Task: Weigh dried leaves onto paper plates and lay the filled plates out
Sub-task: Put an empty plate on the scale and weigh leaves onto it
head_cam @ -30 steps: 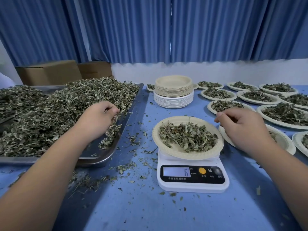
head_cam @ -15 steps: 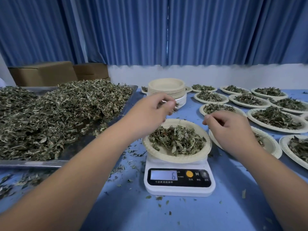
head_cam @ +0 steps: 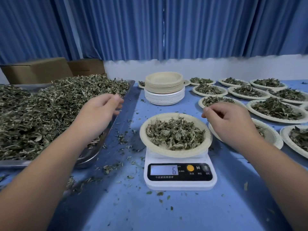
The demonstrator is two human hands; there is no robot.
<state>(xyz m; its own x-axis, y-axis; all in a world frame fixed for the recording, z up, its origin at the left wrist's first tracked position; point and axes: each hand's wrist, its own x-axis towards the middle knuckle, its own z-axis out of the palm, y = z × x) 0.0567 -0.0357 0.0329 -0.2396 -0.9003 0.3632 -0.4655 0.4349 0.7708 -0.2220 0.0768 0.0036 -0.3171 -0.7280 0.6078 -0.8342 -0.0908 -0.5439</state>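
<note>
The paper plate of dried leaves sits on the white scale, whose display shows 6. The right hand hovers just beside its right rim with fingers curled in; I cannot tell if it pinches anything. The left hand hangs with loose, parted fingers over the edge of the leaf-heaped metal tray.

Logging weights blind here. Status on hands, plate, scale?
Left hand loose over the tray edge. Right hand curled beside the plate, grip contents unclear. Plate of leaves on scale, display reads 6. Nothing blocking.
</note>
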